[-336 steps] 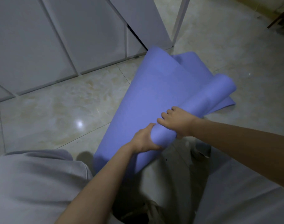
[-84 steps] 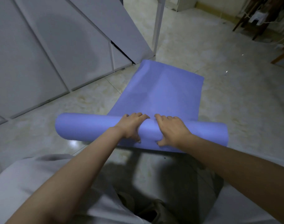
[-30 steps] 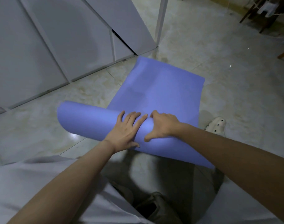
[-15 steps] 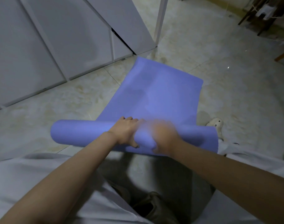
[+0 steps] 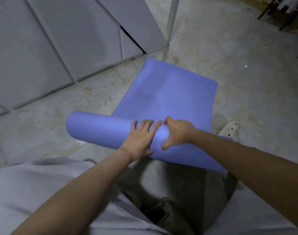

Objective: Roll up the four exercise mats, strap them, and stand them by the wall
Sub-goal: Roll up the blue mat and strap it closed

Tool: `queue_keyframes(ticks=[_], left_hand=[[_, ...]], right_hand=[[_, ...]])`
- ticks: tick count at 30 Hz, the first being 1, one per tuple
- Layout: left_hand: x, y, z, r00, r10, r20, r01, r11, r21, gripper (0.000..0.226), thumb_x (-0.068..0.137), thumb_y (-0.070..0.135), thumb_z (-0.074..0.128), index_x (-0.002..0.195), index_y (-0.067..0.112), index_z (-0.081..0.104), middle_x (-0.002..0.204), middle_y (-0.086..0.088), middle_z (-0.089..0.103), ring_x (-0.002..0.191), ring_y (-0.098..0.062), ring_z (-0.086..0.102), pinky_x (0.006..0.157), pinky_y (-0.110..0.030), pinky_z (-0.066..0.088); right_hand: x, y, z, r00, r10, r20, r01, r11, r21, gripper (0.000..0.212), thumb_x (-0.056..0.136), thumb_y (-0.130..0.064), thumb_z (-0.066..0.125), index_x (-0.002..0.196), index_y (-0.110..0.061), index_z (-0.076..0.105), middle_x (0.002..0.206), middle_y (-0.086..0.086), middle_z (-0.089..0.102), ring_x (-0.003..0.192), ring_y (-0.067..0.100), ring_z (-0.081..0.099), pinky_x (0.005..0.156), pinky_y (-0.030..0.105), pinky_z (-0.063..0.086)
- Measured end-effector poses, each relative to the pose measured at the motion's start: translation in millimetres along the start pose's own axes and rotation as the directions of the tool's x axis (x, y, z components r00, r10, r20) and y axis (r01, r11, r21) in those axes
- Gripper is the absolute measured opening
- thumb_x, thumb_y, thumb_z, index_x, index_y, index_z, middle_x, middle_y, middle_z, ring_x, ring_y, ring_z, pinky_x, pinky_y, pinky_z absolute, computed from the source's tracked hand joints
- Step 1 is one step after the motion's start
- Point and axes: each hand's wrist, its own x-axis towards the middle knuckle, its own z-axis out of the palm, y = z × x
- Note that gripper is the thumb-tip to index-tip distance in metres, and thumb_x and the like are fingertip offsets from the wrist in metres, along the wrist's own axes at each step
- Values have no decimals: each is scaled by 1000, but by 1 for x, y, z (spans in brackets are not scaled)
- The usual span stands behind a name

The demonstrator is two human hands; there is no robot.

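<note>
A purple exercise mat (image 5: 168,92) lies on the tiled floor, its near part wound into a thick roll (image 5: 100,129) that runs from left to right in front of me. My left hand (image 5: 139,138) lies flat on top of the roll with its fingers straight and spread. Beside it my right hand (image 5: 177,131) grips the roll, fingers curled over the far side and thumb on the near side. The flat part of the mat stretches away toward the white panels. No strap is in view.
White wall panels (image 5: 48,41) stand along the left and back. A white post (image 5: 172,19) rises at the back. A pale clog (image 5: 229,131) sits right of the mat. Dark wooden furniture legs (image 5: 277,12) stand at the far right.
The roll has turned and moved forward over the flat mat. My left hand went from curled over the roll to flat on it, and the right hand took a new grip.
</note>
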Motion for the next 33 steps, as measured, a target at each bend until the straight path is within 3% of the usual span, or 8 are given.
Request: queue_keyframes(ticks=[3,8,13,17,20,24,29,33], left_hand=[[-5,8,6,997,-24,-76,30,996,84,131,29,53,88,139,9,30,126,-18,57,116,-32,57,89,-57,44],[0,6,8,976,108,-187,-91,991,94,115,36,41,85,134,8,36,119,-16,60,114,-31,49,88,-58,45],[11,-1,5,980,106,-170,-105,994,17,105,34,41,87,124,12,41,103,-7,62,92,-26,58,82,-48,48],[20,0,2,992,45,116,-39,998,-51,96,63,47,76,141,19,28,130,-1,48,118,-22,48,98,-41,35],[24,0,-1,981,35,192,-9,991,-133,92,67,48,73,142,22,26,132,0,47,120,-21,47,95,-39,37],[29,1,-4,965,87,248,-54,989,-134,91,67,46,75,141,21,27,130,-2,47,118,-23,47,91,-40,38],[24,-4,-1,950,132,283,-73,975,-212,93,71,43,74,146,23,22,139,0,40,125,-23,39,97,-42,35],[11,0,1,939,153,309,-94,976,-199,101,75,38,73,151,22,7,146,-1,29,133,-22,28,107,-48,26]], right_hand=[[3,2,-5,995,76,67,-82,992,92,89,62,-53,77,133,-18,35,122,3,55,111,25,53,79,28,39],[1,12,-6,961,87,264,-190,900,393,89,62,-50,80,134,-20,37,121,-3,51,105,19,54,85,33,48],[-4,12,-7,974,48,221,-97,972,216,89,67,-60,71,136,-19,34,127,-1,50,112,22,52,90,33,43],[-20,9,33,948,-178,-265,69,925,-374,93,31,-61,84,105,-8,64,83,6,61,66,26,61,60,30,41],[-24,7,56,899,-203,-388,-48,835,-548,92,24,-48,83,106,-8,71,82,11,64,64,27,58,73,39,35],[-25,12,61,906,-184,-381,-63,832,-552,100,22,-54,82,111,-9,69,79,11,60,61,27,54,68,37,27],[-18,13,54,952,-113,-284,31,960,-279,95,5,-52,80,89,-9,72,59,4,57,43,22,54,45,23,38],[-20,7,39,994,-68,-85,53,984,-167,93,60,-52,78,132,-11,38,108,4,62,97,25,64,75,28,45]])
